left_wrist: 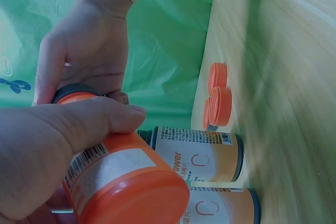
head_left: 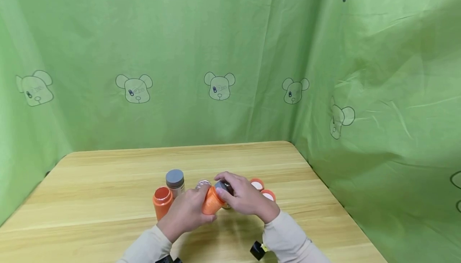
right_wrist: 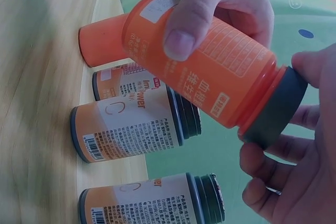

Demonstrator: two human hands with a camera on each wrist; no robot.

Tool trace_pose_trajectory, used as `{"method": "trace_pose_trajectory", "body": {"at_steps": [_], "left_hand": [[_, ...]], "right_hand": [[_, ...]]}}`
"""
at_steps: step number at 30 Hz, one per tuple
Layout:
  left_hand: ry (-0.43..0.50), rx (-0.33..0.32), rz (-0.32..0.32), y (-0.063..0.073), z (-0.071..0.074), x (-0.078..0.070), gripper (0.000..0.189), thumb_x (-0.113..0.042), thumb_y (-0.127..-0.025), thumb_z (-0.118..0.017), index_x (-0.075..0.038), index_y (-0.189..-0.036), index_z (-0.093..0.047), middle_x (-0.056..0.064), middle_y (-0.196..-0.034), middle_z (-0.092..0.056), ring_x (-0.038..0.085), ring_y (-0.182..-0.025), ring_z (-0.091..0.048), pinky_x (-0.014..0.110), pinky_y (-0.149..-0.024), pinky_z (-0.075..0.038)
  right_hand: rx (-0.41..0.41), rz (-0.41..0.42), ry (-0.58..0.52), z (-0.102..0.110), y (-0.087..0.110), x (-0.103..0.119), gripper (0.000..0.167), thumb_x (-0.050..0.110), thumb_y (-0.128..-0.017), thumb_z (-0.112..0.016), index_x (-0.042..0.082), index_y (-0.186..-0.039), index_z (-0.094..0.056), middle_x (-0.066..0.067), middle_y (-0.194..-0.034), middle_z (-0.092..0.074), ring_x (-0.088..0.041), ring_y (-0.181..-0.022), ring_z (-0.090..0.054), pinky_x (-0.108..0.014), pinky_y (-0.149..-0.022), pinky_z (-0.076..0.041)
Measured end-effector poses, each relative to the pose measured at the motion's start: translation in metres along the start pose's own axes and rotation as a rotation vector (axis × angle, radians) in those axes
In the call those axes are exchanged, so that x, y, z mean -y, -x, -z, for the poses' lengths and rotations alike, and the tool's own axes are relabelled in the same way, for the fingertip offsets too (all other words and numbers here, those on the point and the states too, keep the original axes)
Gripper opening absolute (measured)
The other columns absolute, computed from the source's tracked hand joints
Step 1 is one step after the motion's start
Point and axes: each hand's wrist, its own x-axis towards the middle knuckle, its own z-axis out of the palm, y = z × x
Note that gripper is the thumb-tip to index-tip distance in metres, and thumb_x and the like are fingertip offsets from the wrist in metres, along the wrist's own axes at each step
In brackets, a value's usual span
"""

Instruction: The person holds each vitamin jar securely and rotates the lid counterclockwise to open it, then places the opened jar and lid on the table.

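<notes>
My left hand (head_left: 187,213) grips an orange bottle (right_wrist: 205,61) round its body, thumb along the side, and holds it tilted above the table. A dark grey cap (right_wrist: 275,108) sits on the bottle's neck. My right hand (head_left: 248,197) holds this cap by its rim between thumb and fingers. Close by stand labelled bottles with dark necks, one labelled bottle (right_wrist: 126,124) in the middle and another labelled bottle (right_wrist: 142,203) nearer the right wrist camera. Left of my left hand is an uncapped orange bottle (head_left: 163,203). Whether the held cap is fully seated cannot be told.
A bottle with a grey cap (head_left: 175,179) stands behind the uncapped orange one. Orange caps (left_wrist: 220,106) lie on the wooden table (head_left: 108,183) to the right, partly behind my right hand in the head view. A green curtain (head_left: 180,55) hangs round the table.
</notes>
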Motion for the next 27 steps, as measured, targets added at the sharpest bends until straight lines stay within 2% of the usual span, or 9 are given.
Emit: {"method": "trace_pose_trajectory", "body": {"at_steps": [6, 16, 20, 27], "left_hand": [[0.000, 0.006, 0.010, 0.0000, -0.0003, 0.0001, 0.068, -0.036, -0.067, -0.084, 0.000, -0.117, -0.055, -0.001, -0.076, -0.058, 0.011, -0.059, -0.051, 0.025, -0.052, -0.042], [-0.001, 0.012, 0.006, 0.0003, 0.0010, -0.0014, 0.066, -0.034, -0.066, -0.085, 0.000, -0.115, -0.055, 0.000, -0.076, -0.058, 0.013, -0.060, -0.052, 0.027, -0.052, -0.043], [-0.006, 0.005, 0.001, 0.0005, 0.0016, -0.0017, 0.068, -0.033, -0.066, -0.085, 0.001, -0.116, -0.055, 0.001, -0.077, -0.059, 0.014, -0.061, -0.053, 0.028, -0.052, -0.043], [0.000, 0.015, 0.015, -0.0003, 0.0000, -0.0007, 0.068, -0.034, -0.066, -0.085, -0.002, -0.117, -0.055, -0.001, -0.077, -0.058, 0.013, -0.061, -0.052, 0.027, -0.053, -0.043]], "right_hand": [[-0.012, 0.049, -0.013, 0.0005, 0.0015, -0.0002, 0.032, 0.024, -0.097, -0.053, 0.009, -0.125, -0.053, -0.001, -0.108, -0.059, -0.012, -0.087, -0.056, -0.037, -0.075, -0.051], [-0.019, -0.017, 0.019, -0.0008, 0.0005, 0.0003, 0.031, 0.028, -0.099, -0.052, 0.009, -0.124, -0.054, -0.004, -0.107, -0.064, -0.014, -0.093, -0.060, -0.037, -0.080, -0.051], [-0.006, -0.003, 0.009, 0.0002, 0.0010, 0.0011, 0.030, 0.026, -0.099, -0.052, 0.010, -0.124, -0.054, -0.001, -0.105, -0.062, -0.013, -0.087, -0.058, -0.033, -0.076, -0.050], [-0.005, 0.025, 0.000, 0.0019, 0.0027, 0.0013, 0.032, 0.026, -0.099, -0.051, 0.009, -0.126, -0.053, -0.002, -0.110, -0.059, -0.013, -0.091, -0.056, -0.037, -0.078, -0.050]]}}
